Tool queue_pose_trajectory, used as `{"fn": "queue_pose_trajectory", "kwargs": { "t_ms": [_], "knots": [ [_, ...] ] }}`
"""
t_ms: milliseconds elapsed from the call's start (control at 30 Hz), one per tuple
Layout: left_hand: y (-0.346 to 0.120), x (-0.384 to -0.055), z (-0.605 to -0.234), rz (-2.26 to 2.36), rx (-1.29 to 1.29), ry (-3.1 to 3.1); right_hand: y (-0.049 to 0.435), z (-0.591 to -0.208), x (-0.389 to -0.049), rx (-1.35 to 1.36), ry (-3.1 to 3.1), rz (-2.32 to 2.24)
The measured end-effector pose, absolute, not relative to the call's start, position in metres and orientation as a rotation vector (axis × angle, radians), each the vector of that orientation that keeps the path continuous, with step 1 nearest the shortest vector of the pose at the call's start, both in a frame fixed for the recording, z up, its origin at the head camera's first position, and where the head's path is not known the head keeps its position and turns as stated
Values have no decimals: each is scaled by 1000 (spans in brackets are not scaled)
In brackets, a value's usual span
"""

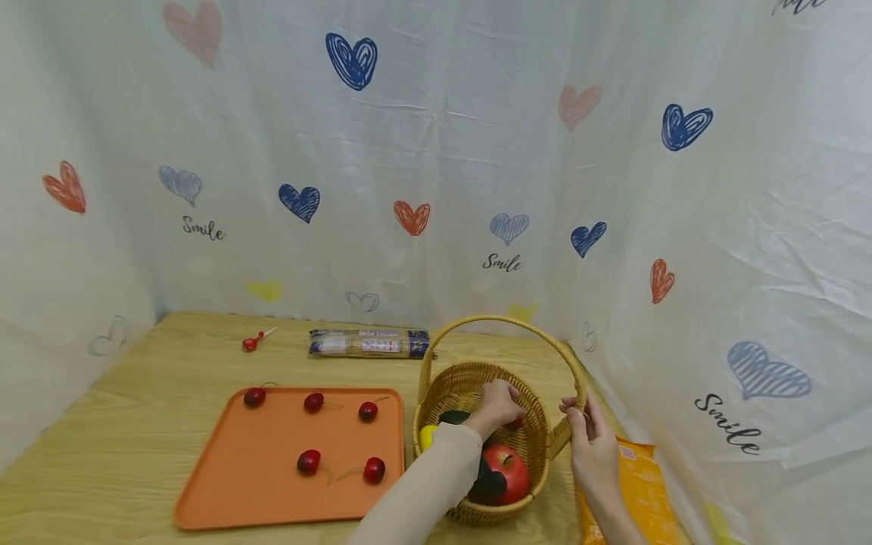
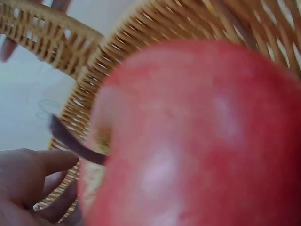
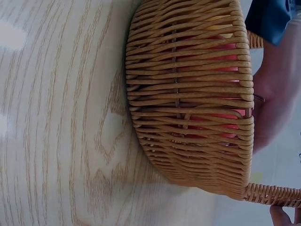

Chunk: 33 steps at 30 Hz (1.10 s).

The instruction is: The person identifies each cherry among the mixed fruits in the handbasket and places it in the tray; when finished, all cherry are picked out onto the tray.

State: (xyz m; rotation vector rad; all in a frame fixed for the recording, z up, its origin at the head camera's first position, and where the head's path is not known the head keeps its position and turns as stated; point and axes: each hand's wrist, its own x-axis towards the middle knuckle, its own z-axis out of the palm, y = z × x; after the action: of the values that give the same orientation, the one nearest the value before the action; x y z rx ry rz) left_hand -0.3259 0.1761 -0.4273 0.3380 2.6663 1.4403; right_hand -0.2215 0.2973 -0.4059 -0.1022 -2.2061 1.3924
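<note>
A wicker basket with a tall arched handle stands on the table. My left hand reaches down inside it, fingers bent. At those fingertips shows a small dark-red cherry, mostly covered by the hand. A large red apple lies in the basket below the left wrist and fills much of the left wrist view. Beside it are a yellow fruit and a dark green thing, both partly hidden by the arm. My right hand grips the right side of the handle.
Left of the basket lies an orange tray bearing several cherries with stems. Behind are a packet of noodle-like sticks and a red lollipop. A yellow-orange bag lies by the right forearm. A heart-printed curtain encloses the table.
</note>
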Motion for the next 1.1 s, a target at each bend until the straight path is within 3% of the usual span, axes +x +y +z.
{"fn": "queue_pose_trajectory", "kwargs": {
  "t_ms": [267, 400, 700, 1100],
  "knots": [
    [162, -324, -442, 1032, 649, 2849, 284, -411, -224, -85, -2193, 1422],
    [160, -321, -442, 983, 688, 2877, 282, -412, -224, -85, -2183, 1422],
    [159, -320, -425, 1413, 581, 2638, 291, -408, -221, -96, -2169, 1392],
    [118, -297, -397, 1553, 755, 2503, 297, -410, -221, -93, -2158, 1358]
  ]
}}
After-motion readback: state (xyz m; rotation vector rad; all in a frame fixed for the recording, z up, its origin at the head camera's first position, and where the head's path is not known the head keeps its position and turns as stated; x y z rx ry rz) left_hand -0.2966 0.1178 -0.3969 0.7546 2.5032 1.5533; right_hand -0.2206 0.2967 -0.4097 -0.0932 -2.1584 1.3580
